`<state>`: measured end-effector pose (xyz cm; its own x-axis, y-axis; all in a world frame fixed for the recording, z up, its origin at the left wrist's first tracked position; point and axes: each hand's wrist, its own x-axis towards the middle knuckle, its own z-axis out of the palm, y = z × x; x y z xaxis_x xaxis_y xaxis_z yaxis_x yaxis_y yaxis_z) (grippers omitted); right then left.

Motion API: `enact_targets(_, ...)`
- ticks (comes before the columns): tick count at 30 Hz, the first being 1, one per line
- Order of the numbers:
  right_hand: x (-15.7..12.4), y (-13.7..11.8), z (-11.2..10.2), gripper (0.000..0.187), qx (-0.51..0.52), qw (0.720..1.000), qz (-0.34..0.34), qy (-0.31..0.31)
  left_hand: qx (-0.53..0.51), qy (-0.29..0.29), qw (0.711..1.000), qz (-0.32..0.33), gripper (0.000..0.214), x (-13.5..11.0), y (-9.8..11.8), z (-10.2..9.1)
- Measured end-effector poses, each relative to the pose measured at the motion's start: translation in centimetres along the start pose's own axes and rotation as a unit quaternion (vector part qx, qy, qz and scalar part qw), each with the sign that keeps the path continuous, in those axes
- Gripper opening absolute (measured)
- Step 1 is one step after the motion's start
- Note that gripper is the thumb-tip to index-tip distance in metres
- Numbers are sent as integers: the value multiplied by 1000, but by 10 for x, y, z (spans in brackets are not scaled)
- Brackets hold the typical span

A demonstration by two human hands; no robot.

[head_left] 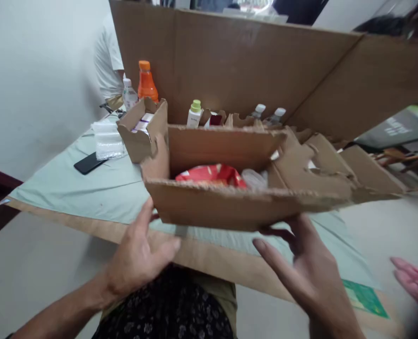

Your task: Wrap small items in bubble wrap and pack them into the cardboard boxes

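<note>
A brown cardboard box (226,207) with an open top and rough-cut edges is in front of me, over the near part of the table. Inside it lie a red packet (214,174) and a clear plastic cup (254,179). My left hand (141,256) is at the box's lower left corner, fingers partly hidden behind it and thumb spread away. Below the lower right edge, my right hand (306,268) has its fingers curled under the box, its thumb off the cardboard. Both hands appear to support the box from beneath.
Behind stand smaller cardboard compartments (141,136), an orange bottle (147,84), a yellow-capped white bottle (194,115) and a tall cardboard panel (230,61). A phone (88,163) and bubble wrap (108,141) lie left on the green cloth (70,188). Another person's hand (415,282) is at right.
</note>
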<state>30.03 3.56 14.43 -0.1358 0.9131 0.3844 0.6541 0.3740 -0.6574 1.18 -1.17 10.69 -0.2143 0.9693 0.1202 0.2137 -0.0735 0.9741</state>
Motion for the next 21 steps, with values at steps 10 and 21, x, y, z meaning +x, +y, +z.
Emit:
enact_targets(10, 44, 20, 40, 63, 135, 989, -9, 59, 22, 39, 996, 76, 82, 20, -9, 21)
enact_targets(21, 90, 38, 180, 92, 226, 965, 22, -133, 58, 126, 983, -121, 95, -50, -98, 9)
